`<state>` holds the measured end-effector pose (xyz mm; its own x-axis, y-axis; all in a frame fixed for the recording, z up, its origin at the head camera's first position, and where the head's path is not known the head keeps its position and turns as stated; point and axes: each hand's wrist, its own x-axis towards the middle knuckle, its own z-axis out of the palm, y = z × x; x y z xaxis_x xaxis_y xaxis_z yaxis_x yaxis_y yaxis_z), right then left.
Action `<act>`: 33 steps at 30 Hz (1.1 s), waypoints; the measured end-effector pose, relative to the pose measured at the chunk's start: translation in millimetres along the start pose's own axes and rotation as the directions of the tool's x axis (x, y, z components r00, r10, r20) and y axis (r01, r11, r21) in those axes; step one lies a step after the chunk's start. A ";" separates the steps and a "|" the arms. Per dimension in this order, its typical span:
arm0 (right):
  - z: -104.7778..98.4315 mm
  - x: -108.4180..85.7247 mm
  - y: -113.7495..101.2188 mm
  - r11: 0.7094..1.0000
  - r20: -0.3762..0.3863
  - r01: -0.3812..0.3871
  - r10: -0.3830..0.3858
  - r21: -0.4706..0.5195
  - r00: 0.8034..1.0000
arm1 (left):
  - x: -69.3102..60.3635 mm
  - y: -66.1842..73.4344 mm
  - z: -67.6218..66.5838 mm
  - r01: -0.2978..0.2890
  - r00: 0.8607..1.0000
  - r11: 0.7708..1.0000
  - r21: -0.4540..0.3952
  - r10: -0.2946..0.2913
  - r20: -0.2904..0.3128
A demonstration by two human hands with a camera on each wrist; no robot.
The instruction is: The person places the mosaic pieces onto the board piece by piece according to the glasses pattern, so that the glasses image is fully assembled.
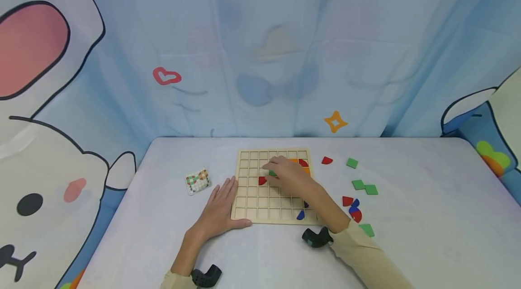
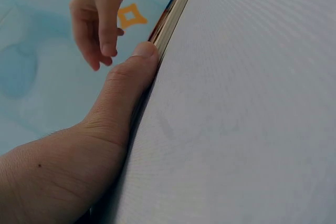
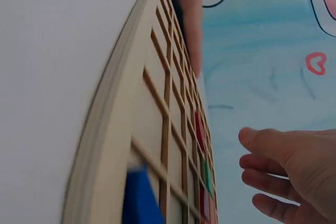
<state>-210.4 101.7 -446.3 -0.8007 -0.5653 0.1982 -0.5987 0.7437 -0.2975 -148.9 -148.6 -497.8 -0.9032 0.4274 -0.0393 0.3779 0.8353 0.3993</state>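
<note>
From where I stand, green tile (image 1: pixel 272 173) sits in grid board (image 1: pixel 257 201), partly hidden beneath right hand (image 1: pixel 290 173), the nearer; fingers loosely parted, no piece visible. Left hand (image 1: pixel 220 207), straight-fingered, braces board's left edge.

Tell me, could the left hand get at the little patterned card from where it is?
Probably yes: the patterned card lies close by the left hand, left of the grid board, and nothing shows between card and hand. The hand would likely have to leave the board's edge first.
</note>
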 end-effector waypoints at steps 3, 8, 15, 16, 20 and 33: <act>-10.4 -14.3 15.9 0.999 0.003 -0.009 0.009 0.042 1.000 | 1.2 0.7 -0.4 -0.003 1.000 1.000 -0.003 0.003 -0.003; -25.4 -41.9 49.4 0.991 0.039 -0.126 0.124 0.052 0.991 | 1.8 1.4 0.3 0.001 1.000 1.000 -0.025 -0.001 0.001; -46.9 -77.9 110.1 0.953 0.059 -0.300 0.297 0.040 0.953 | 0.9 1.7 -0.5 0.008 1.000 0.999 -0.035 -0.008 0.003; -49.5 -82.3 120.2 0.946 0.057 -0.320 0.317 0.049 0.947 | 0.9 1.6 -0.7 0.008 1.000 0.999 -0.036 -0.008 0.001; -57.3 -96.7 152.4 0.913 0.067 -0.396 0.391 0.096 0.918 | 1.2 0.8 -0.9 0.011 1.000 0.999 -0.031 -0.011 0.002; -61.5 -107.5 173.2 0.900 0.085 -0.423 0.416 0.103 0.905 | 1.1 -0.7 1.3 0.013 1.000 1.000 -0.025 -0.012 0.003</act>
<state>-229.3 313.3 -461.6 -0.9723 -0.2326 -0.0235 -0.1978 0.8720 -0.4478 -150.0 -148.3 -499.4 -0.9073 0.4179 -0.0469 0.3612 0.8316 0.4218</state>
